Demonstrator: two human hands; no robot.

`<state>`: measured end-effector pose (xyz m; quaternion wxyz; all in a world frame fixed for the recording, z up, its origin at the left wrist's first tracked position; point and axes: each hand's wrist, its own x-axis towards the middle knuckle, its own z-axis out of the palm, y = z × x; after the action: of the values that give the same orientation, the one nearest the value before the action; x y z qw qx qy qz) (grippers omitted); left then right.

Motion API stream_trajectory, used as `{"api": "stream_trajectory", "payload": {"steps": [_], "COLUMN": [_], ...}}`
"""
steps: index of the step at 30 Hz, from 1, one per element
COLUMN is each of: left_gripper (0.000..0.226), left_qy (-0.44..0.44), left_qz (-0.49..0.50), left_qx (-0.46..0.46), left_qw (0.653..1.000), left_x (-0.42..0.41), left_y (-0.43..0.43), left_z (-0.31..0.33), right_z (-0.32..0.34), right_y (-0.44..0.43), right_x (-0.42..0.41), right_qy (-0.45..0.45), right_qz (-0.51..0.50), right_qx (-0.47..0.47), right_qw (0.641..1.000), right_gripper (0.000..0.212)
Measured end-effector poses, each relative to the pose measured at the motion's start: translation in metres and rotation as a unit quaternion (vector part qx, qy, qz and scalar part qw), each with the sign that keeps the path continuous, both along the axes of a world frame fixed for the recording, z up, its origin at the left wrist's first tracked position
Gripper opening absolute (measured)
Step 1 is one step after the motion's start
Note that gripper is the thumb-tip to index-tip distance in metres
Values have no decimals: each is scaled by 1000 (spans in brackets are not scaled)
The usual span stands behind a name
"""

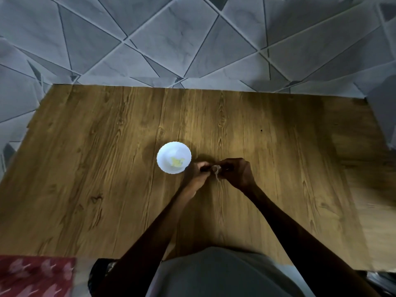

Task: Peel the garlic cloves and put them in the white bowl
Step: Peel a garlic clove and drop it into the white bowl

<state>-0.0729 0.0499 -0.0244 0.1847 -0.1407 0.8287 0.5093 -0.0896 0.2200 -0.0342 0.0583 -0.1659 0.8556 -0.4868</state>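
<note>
- a red cloth [36, 275] with a pale pattern lies at the lower left corner, beside the near edge of a wooden table [107, 168].
- grey floor tiles [150, 39] cut by thin diagonal lines fill the space beyond the table's far edge.
- a small white bowl [169, 150] with a scalloped rim stands upright on the table, a little left of centre.
- pale yellow peeled cloves [177, 162] rest in the bottom of the bowl, toward its near side; their number is too blurred to count.
- the person's left hand [196, 173] sits just beside the bowl's right rim, fingers curled inward and pinching one end of a garlic clove [215, 168].
- the clove is held just above the table between the two hands, to the right of the bowl and outside it; a thin strip of pale skin [217, 177] hangs from it.
- the right hand [237, 170] meets the left at the clove, its fingertips bent and gripping the other side.
- both bare forearms reach in from the bottom of the view, over the person's grey shirt [214, 273].
- a dim grey shape [383, 116] stands past the table's far right corner; what it is cannot be told.
</note>
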Motion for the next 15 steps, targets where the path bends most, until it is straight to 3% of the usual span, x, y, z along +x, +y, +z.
{"api": "stream_trajectory", "payload": {"steps": [5, 15], "left_gripper": [28, 26], "left_qy": [-9, -15], "left_qz": [20, 80], "left_qx": [26, 66], "left_qw": [999, 994], "left_x": [-2, -4], "left_y": [0, 6], "left_z": [1, 3], "right_z": [2, 8], "right_y": [-2, -8], "right_x": [0, 6], "right_qy": [-18, -85], "right_qz": [-22, -97], "right_qx": [1, -113], "right_qw": [1000, 985], "right_gripper": [21, 12]}}
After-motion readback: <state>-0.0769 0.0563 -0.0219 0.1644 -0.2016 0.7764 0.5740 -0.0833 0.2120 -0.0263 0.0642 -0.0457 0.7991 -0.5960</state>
